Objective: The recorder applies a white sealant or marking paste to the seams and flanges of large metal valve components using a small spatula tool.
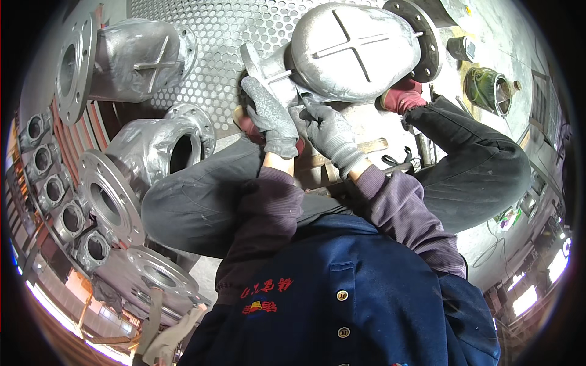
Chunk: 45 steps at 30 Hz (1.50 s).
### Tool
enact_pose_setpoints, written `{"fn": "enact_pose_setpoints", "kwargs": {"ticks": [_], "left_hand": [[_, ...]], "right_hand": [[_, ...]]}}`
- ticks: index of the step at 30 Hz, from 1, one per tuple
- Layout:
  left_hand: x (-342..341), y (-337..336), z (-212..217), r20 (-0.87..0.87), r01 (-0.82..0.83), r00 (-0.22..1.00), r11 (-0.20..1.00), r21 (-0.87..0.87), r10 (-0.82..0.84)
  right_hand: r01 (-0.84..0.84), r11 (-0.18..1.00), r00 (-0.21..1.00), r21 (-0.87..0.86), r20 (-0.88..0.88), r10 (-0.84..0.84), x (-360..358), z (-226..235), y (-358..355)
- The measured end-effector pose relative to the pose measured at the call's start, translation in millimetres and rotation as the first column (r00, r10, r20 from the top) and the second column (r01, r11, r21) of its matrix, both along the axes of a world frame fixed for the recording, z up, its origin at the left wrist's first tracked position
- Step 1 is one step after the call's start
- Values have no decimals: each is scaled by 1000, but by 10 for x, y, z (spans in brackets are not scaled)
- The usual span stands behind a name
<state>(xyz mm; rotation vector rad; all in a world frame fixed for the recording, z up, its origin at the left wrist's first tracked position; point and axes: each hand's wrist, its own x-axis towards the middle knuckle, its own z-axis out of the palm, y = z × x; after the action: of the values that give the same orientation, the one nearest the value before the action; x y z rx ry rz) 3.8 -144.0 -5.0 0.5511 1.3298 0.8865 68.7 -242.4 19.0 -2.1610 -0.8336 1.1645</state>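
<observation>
A large silvery metal casting [354,52] with a raised cross on its rounded body lies in front of me. It has a wide bolt-holed flange at the right and a smaller flange [251,63] at the left. My left hand [267,116], in a grey glove, rests against the smaller flange, its fingers stretched out together along it. Close under the casting's neck is my right hand [332,131], also grey-gloved, with its fingers curled. A dark narrow shape shows at those fingertips, but its kind is too unclear to name.
Similar flanged castings stand at left, one with a cross [137,61] and one near my knee [155,149]. Several small ring-shaped castings [55,189] line the far left. Perforated metal plate [226,30] lies ahead. A green container [485,88] and a dark cup [461,49] sit at right.
</observation>
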Motion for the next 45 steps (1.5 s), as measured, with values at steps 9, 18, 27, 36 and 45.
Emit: {"fn": "enact_pose_setpoints", "kwargs": {"ticks": [9,18,27,36,45], "left_hand": [[-22,0,7,-5,-6,1000,1000,11,6],[-12,-3,5,-6,-5,1000,1000,10,5],[-132,13,39,-27,-13,1000,1000,23,13],[-24,-21,20,-13,7,1000,1000,20,-6],[-27,-16,41,-5,13,1000,1000,29,-13]], "right_hand": [[176,983,971,49,-171,-166,-2,-9,10],[-135,984,988,-116,62,142,42,130,178],[83,996,972,-34,-220,-88,147,478,291],[34,999,983,-4,-180,-34,85,13,118],[-85,993,996,-76,-18,83,95,202,196]]}}
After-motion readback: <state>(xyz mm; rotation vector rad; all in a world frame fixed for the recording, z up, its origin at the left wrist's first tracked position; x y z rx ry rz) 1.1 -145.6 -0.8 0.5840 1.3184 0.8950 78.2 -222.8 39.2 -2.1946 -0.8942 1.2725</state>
